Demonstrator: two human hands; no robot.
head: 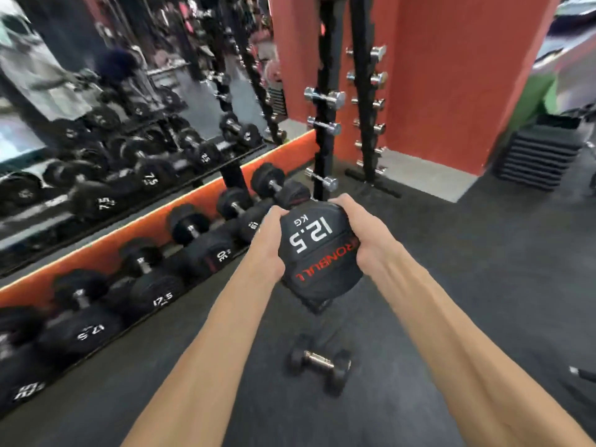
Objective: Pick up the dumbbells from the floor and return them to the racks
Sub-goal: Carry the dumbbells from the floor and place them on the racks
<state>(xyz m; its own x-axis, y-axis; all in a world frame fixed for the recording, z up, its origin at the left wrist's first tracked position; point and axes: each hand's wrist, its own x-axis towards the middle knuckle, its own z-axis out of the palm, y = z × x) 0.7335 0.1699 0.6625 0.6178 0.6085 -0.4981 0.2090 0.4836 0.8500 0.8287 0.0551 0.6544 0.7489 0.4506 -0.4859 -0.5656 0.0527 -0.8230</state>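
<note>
Currently: 12.5 kg dumbbell (317,250) carried, your left hand (267,243) & right hand (364,233) gripping its head; lower rack (200,272) left of it, prob. next stop.

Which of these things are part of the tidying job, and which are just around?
Job: black 12.5 kg dumbbell held by left hand and right hand; small black dumbbell on floor; long dumbbell rack.
Around: stacked black step platforms; wall mirror.

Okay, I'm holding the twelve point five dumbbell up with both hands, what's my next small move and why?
Probably swing it left toward the rack. Both hands, left and right, grip the 12.5 dumbbell off the floor, and the rack's dumbbells lie to your left.
</note>
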